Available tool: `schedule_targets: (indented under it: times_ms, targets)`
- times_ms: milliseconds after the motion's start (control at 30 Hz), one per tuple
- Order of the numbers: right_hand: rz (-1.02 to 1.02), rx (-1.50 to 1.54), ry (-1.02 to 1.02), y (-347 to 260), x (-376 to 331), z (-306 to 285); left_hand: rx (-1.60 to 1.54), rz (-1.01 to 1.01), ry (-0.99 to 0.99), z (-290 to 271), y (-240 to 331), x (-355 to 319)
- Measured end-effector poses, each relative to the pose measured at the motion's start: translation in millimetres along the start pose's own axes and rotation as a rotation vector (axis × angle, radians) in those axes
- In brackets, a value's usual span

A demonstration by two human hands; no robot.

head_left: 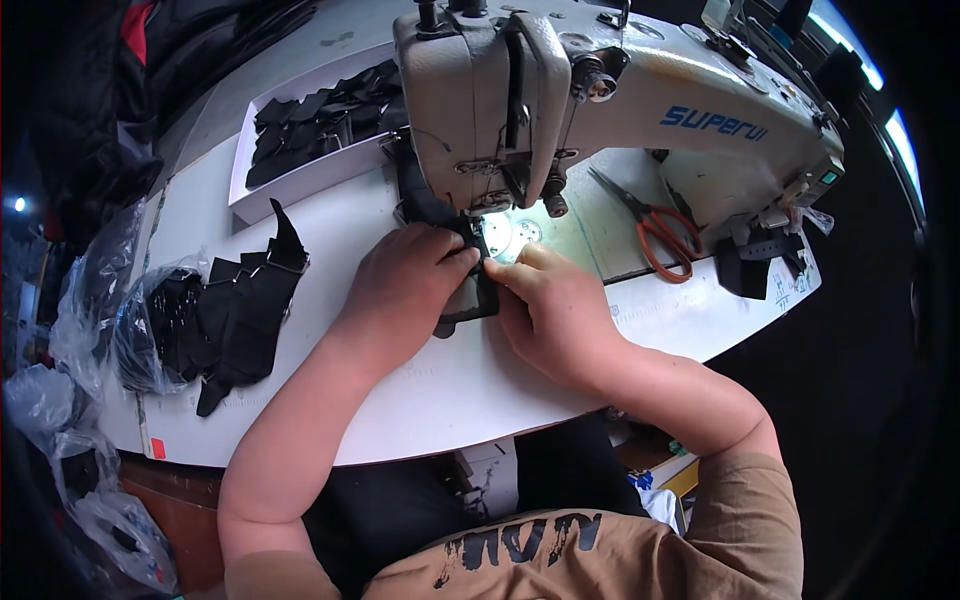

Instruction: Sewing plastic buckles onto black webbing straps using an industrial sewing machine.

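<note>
Under the sewing machine [520,90], both hands [480,280] pinch a black fabric piece [470,300], orange-handled scissors [655,230] lying right.

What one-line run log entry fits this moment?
left hand: presses black fabric piece | right hand: pinches it | sewing machine: over it

Sewing machine [600,110] standing at rear centre of worktop [420,380]; fabric piece [470,300] lying before its needle, between left hand [400,285] and right hand [555,305]. Scissors [655,230] lying right of the needle. Box of cut pieces [310,125] sitting rear left; stack of cut pieces [245,310] lying front left.
</note>
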State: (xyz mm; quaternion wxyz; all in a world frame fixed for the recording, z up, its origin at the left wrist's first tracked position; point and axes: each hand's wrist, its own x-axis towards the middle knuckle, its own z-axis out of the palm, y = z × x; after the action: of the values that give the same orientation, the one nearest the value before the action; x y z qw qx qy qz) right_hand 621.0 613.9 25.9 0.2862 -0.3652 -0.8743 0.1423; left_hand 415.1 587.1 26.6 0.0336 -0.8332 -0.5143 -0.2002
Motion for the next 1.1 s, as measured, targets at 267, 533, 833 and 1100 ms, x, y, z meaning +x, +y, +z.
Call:
schedule_targets:
  times_ms: [267, 533, 833, 1100]
  targets:
    - [-0.042, -0.051, -0.030, -3.5, 4.6, 3.2, 0.015, -0.019, 0.024, -5.5, -0.8, -4.1]
    - [-0.032, -0.094, -0.050, 0.6, 2.6, -0.5, 0.104, -0.156, 0.261, -33.1, -20.5, -9.8]
    - [-0.031, -0.090, -0.007, -3.2, 4.6, 1.9, -0.088, -0.929, 0.107, -81.8, -113.5, -59.3]
    - [-0.054, -0.068, 0.014, 2.1, 4.6, 3.7, -0.064, -0.780, 0.076, -70.6, -114.8, -55.2]
